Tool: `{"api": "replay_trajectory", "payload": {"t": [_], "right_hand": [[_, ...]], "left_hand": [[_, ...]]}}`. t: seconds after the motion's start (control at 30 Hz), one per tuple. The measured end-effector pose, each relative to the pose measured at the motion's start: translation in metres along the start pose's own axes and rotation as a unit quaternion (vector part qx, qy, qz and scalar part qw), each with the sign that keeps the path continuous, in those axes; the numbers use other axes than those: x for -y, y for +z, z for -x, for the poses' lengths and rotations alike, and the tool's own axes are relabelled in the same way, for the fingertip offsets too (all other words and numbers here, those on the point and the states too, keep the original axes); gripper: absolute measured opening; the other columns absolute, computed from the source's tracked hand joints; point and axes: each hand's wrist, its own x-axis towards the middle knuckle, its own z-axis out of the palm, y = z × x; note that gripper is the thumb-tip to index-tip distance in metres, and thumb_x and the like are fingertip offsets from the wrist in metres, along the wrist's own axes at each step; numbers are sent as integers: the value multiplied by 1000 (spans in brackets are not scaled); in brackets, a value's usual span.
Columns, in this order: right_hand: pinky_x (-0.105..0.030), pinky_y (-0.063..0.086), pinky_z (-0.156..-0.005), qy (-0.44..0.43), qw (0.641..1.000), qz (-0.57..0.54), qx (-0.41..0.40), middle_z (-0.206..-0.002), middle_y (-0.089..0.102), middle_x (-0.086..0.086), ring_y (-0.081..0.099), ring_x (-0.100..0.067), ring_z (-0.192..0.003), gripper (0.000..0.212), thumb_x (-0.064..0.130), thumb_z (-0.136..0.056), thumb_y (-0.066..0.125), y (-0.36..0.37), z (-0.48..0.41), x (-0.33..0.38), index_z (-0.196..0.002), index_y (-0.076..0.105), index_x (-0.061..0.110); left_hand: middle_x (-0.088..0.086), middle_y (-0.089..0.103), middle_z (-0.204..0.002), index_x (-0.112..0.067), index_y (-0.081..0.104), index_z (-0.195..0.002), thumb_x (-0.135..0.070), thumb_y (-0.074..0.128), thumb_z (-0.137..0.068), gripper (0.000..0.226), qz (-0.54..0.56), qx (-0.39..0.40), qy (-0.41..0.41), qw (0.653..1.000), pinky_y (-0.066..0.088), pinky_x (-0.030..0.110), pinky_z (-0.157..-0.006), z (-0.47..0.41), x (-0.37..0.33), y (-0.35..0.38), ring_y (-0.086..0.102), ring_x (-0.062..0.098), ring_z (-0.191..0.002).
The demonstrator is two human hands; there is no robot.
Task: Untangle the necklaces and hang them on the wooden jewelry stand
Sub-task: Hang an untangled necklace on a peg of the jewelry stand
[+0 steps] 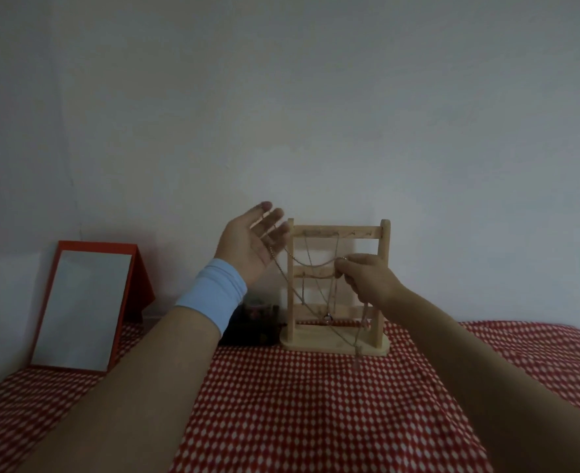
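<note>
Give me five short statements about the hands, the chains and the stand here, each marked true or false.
1. The left hand is open, with chains draped over its fingers. True.
2. The right hand holds nothing. False: it pinches the chains in front of the stand.
3. The wooden stand lies flat. False: it stands upright on the red checked cloth.
4. A red-framed mirror leans at the left. True.
5. The blue wristband is on the right wrist. False: it is on the left wrist.
</note>
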Motion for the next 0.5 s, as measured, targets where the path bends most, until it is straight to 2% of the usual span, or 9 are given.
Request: {"api": "replay_trajectory", "payload": {"t": [0.07, 0.13, 0.17, 0.2, 0.27, 0.33, 0.37, 0.43, 0.5], "right_hand": [[-17, 35, -57, -61, 998, 30, 0, -66, 54, 14, 48, 2, -55, 23, 19, -102, 54, -2, -1, 13, -86, 70, 13], [-9, 44, -69, -132, 989, 70, -4, -81, 65, 17, 58, 11, -69, 21, 11, -102, 53, -3, -1, 25, -97, 73, 14], [-2, 41, -81, -158, 983, 92, -15, -89, 68, 16, 60, 11, -77, 22, 7, -103, 53, -3, -2, 31, -101, 73, 12], [8, 30, -82, -168, 979, 112, -30, -93, 68, 13, 58, 10, -81, 21, 6, -103, 52, -3, -2, 36, -103, 73, 10], [14, 20, -73, -170, 972, 141, -82, -97, 66, 8, 52, 10, -80, 17, 9, -103, 54, -4, -6, 44, -107, 70, 11], [6, 33, -77, -161, 969, 136, -130, -109, 62, 4, 47, 10, -82, 19, 15, -99, 63, -7, -14, 45, -118, 65, 16], [1, 38, -78, -153, 970, 124, -141, -116, 58, 5, 45, 13, -84, 31, 17, -96, 68, -8, -16, 45, -126, 60, 18], [-7, 43, -66, -122, 986, 48, -104, -123, 56, 5, 49, 10, -79, 53, 11, -93, 70, -10, -18, 46, -140, 47, 21], [-21, 47, -50, -85, 993, -83, -19, -105, 67, -3, 56, -4, -58, 58, 2, -96, 62, -14, -20, 47, -147, 41, 19]], "left_hand": [[14, 69, -104, -15, 62, -110, -14, 49, -99, 18, -61, 33, -16, 997, 56, 42, -82, -1, 7, 7, 67, 33, -92], [18, 67, -117, -22, 54, -129, -14, 49, -99, 32, -158, 62, -28, 985, 51, 48, -92, -3, 15, 15, 66, 35, -100], [19, 65, -121, -27, 48, -136, -15, 52, -98, 40, -211, 77, -32, 974, 50, 48, -93, -4, 20, 18, 66, 35, -100], [19, 64, -123, -32, 42, -139, -16, 55, -97, 46, -254, 96, -37, 962, 50, 48, -92, -5, 24, 22, 67, 36, -100], [19, 62, -125, -40, 35, -141, -21, 57, -97, 53, -304, 131, -48, 942, 52, 46, -89, -6, 30, 29, 69, 40, -98], [22, 58, -126, -41, 36, -139, -24, 58, -97, 50, -336, 143, -48, 930, 56, 44, -81, -8, 31, 35, 71, 38, -85], [23, 57, -124, -41, 39, -137, -24, 58, -97, 48, -356, 145, -46, 922, 58, 41, -73, -10, 31, 38, 69, 34, -75], [20, 60, -112, -38, 44, -134, -28, 57, -96, 42, -411, 155, -42, 897, 52, 33, -59, -13, 29, 43, 57, 23, -58], [12, 62, -86, -34, 49, -130, -30, 55, -97, 34, -444, 175, -44, 877, 43, 29, -55, -16, 28, 48, 46, 19, -51]]}}
